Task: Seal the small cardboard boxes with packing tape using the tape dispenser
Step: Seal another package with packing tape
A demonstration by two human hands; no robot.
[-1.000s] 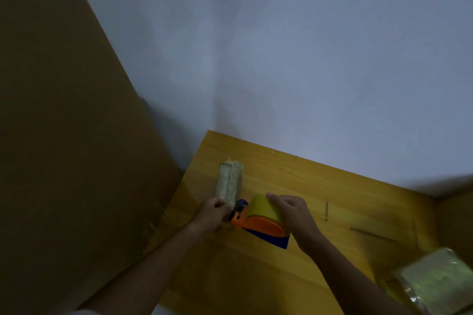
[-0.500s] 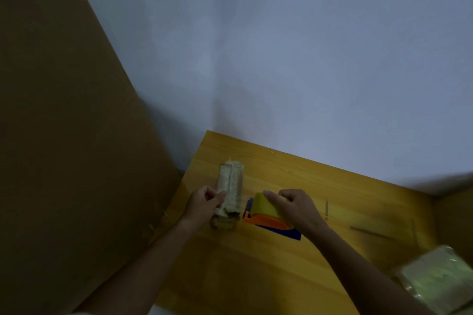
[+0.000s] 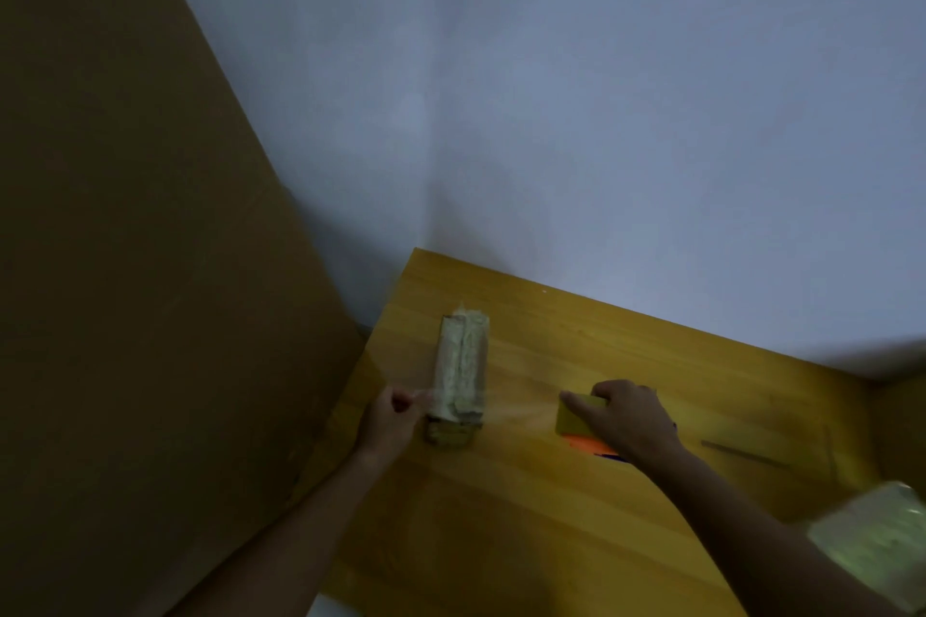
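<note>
A small, long cardboard box [image 3: 460, 378] wrapped in pale, wrinkly tape lies on the yellow wooden desk [image 3: 551, 516]. It sits near the desk's 10 o'clock corner and points toward 12 o'clock.

The left hand [image 3: 388, 423] is just at 9 o'clock of the box, touching its near end. Its grip is narrow, with the fingers curled and pinching the end of a clear strip of packing tape [image 3: 521, 416]. The thin, shiny strip runs over the near end of the box toward 3 o'clock.

The right hand [image 3: 624, 418] is at 3 o'clock of the box, apart from it. Its grip is wrapped over the top of the orange and blue tape dispenser with a yellow-brown roll [image 3: 576, 423], holding it against the desk.

At the desk's 4 o'clock edge lies a blurry, shiny, pale green wrapped bundle [image 3: 872, 541]. A big brown cardboard sheet [image 3: 125, 266] stands at 9 o'clock of the desk. A plain grey-white wall [image 3: 551, 90] is behind it all.

No words or labels can be read on anything; the picture is dim and a bit blurry.
</note>
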